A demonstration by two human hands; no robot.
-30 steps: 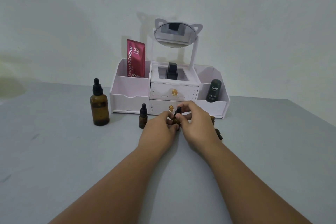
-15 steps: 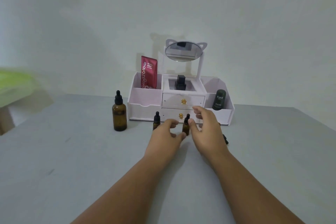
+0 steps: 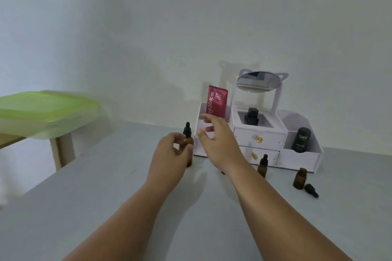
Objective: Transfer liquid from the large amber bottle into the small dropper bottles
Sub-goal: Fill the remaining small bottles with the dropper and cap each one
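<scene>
The large amber bottle (image 3: 188, 144) with a black dropper cap stands upright on the grey table, left of the white organizer. My left hand (image 3: 169, 154) curls around its body. My right hand (image 3: 216, 140) hovers just right of the cap with fingers spread, holding nothing. One small capped dropper bottle (image 3: 263, 166) stands in front of the drawers. A small uncapped bottle (image 3: 299, 178) stands further right, and its black dropper cap (image 3: 311, 190) lies beside it. My right wrist hides most of another small item behind it.
The white organizer (image 3: 301, 161) with a cat-ear mirror (image 3: 258, 82) holds a red sachet (image 3: 217, 101), a black bottle (image 3: 251, 116) and a dark green bottle (image 3: 301, 140). At the left, a green-lidded box (image 3: 42, 112) rests on a wooden stool beside the table edge.
Both hands left the small capped bottle in front of the drawers and moved left to the large amber bottle. My left hand closed around it. The view swung left.
</scene>
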